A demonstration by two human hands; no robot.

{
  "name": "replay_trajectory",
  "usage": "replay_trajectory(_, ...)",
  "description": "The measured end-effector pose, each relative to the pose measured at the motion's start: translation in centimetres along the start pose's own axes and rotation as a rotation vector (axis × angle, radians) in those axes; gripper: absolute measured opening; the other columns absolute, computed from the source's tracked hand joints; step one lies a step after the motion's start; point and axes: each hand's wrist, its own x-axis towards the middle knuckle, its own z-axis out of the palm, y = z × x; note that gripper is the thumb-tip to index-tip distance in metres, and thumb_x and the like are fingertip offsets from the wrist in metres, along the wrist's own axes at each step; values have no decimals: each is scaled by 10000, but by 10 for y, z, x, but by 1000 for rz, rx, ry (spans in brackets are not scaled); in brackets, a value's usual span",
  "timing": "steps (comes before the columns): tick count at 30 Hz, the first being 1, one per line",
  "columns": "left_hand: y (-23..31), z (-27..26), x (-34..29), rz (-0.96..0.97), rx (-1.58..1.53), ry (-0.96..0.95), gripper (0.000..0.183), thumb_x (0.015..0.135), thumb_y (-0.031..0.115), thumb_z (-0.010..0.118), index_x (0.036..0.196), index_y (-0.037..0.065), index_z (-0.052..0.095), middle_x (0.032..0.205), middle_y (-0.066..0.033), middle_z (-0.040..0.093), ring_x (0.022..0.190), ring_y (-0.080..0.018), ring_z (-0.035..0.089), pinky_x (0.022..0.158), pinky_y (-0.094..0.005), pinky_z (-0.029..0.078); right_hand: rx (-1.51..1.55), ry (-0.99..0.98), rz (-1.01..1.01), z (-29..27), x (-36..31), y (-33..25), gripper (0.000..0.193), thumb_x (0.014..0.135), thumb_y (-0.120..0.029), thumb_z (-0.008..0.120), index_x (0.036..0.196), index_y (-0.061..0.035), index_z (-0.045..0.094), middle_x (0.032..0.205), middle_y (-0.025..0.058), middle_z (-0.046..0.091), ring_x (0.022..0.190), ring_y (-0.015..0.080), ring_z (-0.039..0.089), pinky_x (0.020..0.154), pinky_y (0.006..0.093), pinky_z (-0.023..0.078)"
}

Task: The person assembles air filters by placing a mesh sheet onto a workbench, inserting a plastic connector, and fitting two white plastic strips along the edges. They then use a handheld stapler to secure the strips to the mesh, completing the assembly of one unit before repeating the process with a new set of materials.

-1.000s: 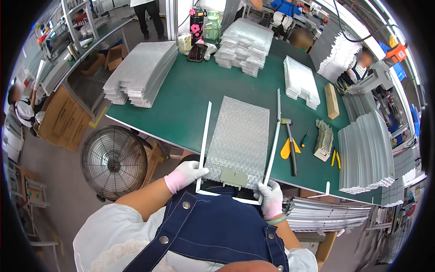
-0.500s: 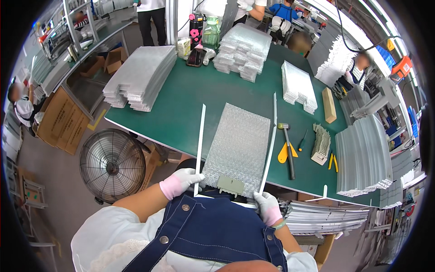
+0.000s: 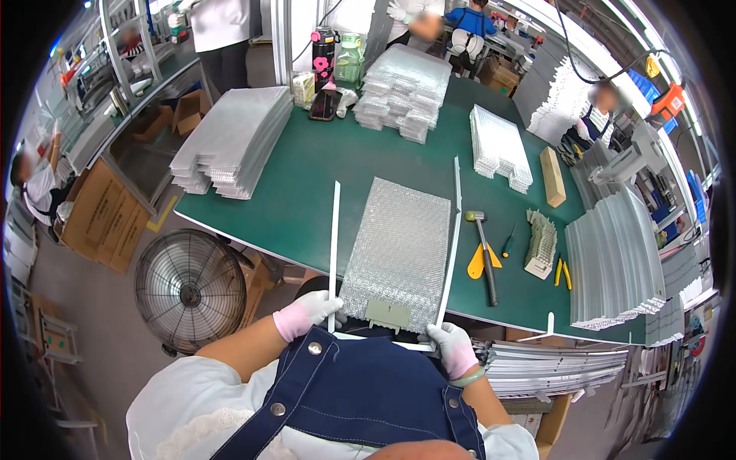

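Note:
A grey metal mesh panel lies in front of me, its near end reaching past the table edge toward my apron. A small olive-grey plastic piece sits at that near end. Thin white strips form a three-sided frame around the panel, with a left strip standing apart from it and a right strip along its side. My left hand, in a white and pink glove, is closed on the left strip's near end. Gloved alike, my right hand grips the right strip near the frame's corner.
On the green table stand stacked mesh panels, more panels and a smaller pile. A hammer, screwdriver, yellow-handled pliers and wooden block lie right. A fan stands left.
The whole view has shifted slightly. Both hands keep their hold on the strips, with little movement. A person in white at the back now appears further left.

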Motion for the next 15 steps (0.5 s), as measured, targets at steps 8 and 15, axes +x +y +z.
replay_trajectory(8, 5, -4, -7, 59, 168, -139, 213, 986, 187, 531, 1033, -10, 599, 937, -94, 650, 857, -191, 653, 805, -337, 546, -285, -44, 80, -16, 5, 0, 188, 910, -124, 654, 987, 45, 626, 834, 83, 656, 779, 155, 639, 726, 272, 512)
replay_trajectory(15, 0, 1, -12, 23, 46, -107, 264, 981, 168, 513, 1160, -25, 522, 1021, -113, 622, 861, -178, 653, 774, -322, 557, 295, -85, 102, -11, 1, 22, 152, 949, -124, 616, 999, 19, 627, 851, 55, 647, 728, 124, 626, 679, 259, 523)
